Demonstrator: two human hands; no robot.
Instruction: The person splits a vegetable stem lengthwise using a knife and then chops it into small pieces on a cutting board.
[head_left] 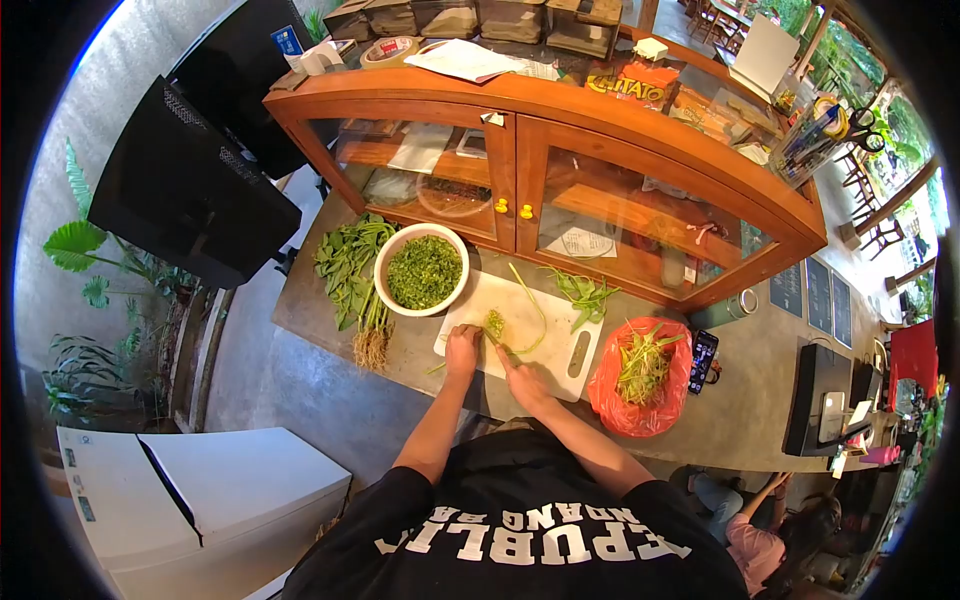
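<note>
Bench (740,420) laid out within reach

The board (555,350) lies by the near edge. A rooted bunch (347,262) lies near the left edge; a red bag (640,422), probably for scraps (643,368), off the board's right edge, a bowl (421,312) of chopped greens (425,270) at its far-left corner. The right hand's grip (525,383) seems closed on a knife (491,337); the left hand's grip (462,350) holds stems (437,368), presumably steadying them, by the board's near-left corner

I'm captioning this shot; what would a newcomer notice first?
Probably the bright red plastic bag of pale greens, right of the cutting board. Next, the white bowl of chopped greens by the board's far left corner. Beyond them stands the wide orange-brown cabinet with glass doors.
</note>
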